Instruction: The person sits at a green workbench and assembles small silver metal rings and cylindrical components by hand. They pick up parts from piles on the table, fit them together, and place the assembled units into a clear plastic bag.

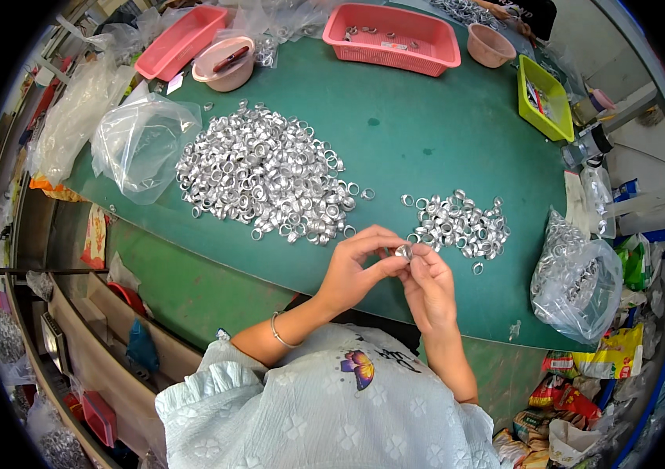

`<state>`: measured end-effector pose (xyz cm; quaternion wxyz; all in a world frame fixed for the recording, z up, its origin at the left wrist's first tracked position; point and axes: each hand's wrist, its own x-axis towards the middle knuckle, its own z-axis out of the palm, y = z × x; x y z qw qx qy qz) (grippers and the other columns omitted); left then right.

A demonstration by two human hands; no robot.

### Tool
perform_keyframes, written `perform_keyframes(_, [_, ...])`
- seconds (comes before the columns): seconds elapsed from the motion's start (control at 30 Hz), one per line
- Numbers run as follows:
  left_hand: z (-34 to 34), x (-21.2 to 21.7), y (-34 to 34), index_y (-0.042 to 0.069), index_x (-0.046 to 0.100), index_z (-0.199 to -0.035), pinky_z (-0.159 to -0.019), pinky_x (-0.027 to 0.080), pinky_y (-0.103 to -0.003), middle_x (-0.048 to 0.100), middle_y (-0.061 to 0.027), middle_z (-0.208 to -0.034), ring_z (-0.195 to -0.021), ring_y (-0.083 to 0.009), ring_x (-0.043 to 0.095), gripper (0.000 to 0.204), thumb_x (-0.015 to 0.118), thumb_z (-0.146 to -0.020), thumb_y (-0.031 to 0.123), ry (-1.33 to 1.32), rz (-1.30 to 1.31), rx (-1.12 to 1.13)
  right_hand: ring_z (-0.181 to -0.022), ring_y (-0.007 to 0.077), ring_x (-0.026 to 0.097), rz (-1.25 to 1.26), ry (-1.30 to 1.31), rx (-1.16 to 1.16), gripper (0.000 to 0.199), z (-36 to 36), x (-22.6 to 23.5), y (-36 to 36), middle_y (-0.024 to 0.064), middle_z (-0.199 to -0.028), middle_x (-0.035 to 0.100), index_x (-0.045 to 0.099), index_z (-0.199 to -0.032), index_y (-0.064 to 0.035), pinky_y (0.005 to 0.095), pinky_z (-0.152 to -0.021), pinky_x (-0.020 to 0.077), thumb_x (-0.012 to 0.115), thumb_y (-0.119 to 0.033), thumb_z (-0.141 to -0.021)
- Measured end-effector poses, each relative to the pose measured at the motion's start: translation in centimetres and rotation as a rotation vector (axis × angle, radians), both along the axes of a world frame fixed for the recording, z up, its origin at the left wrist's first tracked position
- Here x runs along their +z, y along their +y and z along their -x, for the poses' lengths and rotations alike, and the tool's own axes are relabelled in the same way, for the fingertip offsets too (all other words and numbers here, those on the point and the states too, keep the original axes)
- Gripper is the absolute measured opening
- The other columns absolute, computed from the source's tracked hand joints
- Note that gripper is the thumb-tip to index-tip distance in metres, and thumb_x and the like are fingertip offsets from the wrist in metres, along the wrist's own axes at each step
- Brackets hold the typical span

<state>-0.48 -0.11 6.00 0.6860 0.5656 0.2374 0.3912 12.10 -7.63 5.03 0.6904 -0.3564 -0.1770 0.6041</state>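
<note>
Between my two hands, over the table's near edge, is a small silver metal ring (pixel 403 252). The fingertips of my left hand (pixel 357 266) pinch it from the left. My right hand (pixel 430 288) grips it from the other side with thumb and fingers closed. Beyond my left hand lies a large heap of silver rings (pixel 262 172), with a few strays at its border. A smaller pile of the same rings (pixel 461 224) lies just beyond my right hand. The fingers partly cover the held ring.
The green tabletop (pixel 426 141) carries a pink basket (pixel 395 39) at the back and a yellow-green basket (pixel 543 98) at the far right. A clear bag of rings (pixel 575 277) stands at the right edge. A crumpled plastic bag (pixel 141 148) lies left. A pink bowl (pixel 223 74) holds a dark red tool.
</note>
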Motion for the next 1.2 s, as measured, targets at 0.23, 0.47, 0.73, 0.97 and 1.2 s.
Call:
perform_keyframes(0.23, [0.8, 0.0, -0.1, -0.005, 0.061, -0.092, -0.072, 0.047, -0.025, 0.058, -0.0046, -0.089, -0.080, -0.0110, 0.056, 0.012, 0.060, -0.082, 0.002, -0.112, 0.264, -0.122, -0.082, 0.0134, 0.053, -0.159, -0.877, -0.187, 0.028, 0.8, 1.3, -0.7, 0.0067, -0.089, 0.057, 0.054, -0.102, 0.0035, 0.0245, -0.077, 0.0410, 0.063, 0.005, -0.075])
perform_keyframes(0.47, [0.7, 1.6, -0.6, -0.005, 0.060, -0.102, -0.069, 0.046, -0.022, 0.053, -0.0030, -0.083, -0.077, -0.0089, 0.054, 0.022, 0.061, -0.079, -0.003, -0.168, 0.257, -0.128, -0.084, 0.0130, 0.053, -0.058, -0.029, -0.012, 0.014, 0.9, 1.6, -1.4, 0.0058, -0.092, 0.058, 0.055, -0.098, 0.0026, 0.0271, -0.078, 0.0414, 0.054, -0.007, -0.088])
perform_keyframes(0.73, [1.1, 0.2, 0.0, -0.002, 0.058, -0.102, -0.067, 0.045, -0.022, 0.057, -0.0055, -0.088, -0.076, -0.0095, 0.053, 0.020, 0.059, -0.083, 0.004, -0.128, 0.333, -0.180, -0.084, 0.0156, 0.053, 0.039, -0.350, 0.031, 0.017, -0.2, 0.8, -0.9, 0.0067, -0.093, 0.058, 0.056, -0.099, 0.0013, 0.0286, -0.077, 0.0418, 0.055, -0.011, -0.087])
perform_keyframes(0.97, [0.9, -0.9, -0.1, 0.003, 0.052, -0.101, -0.066, 0.044, -0.024, 0.058, -0.0089, -0.089, -0.076, -0.0131, 0.054, 0.014, 0.050, -0.087, 0.008, -0.315, 0.711, -0.137, -0.106, 0.0309, 0.043, 0.137, -1.945, -0.350, 0.026, -3.0, -2.0, 5.8, 0.0124, -0.108, 0.052, 0.059, -0.098, 0.0001, 0.0435, -0.091, 0.0327, 0.064, -0.007, -0.074])
perform_keyframes(1.2, [1.1, -3.2, -0.5, 0.002, 0.052, -0.105, -0.067, 0.042, -0.023, 0.057, -0.0061, -0.091, -0.078, -0.0109, 0.053, 0.020, 0.052, -0.085, 0.004, -0.295, 0.764, -0.051, -0.100, 0.0298, 0.048, 0.073, -1.843, -0.213, 0.024, -3.6, -4.1, 7.6, 0.0102, -0.096, 0.057, 0.060, -0.097, -0.0027, 0.0436, -0.095, 0.0255, 0.063, -0.008, -0.074])
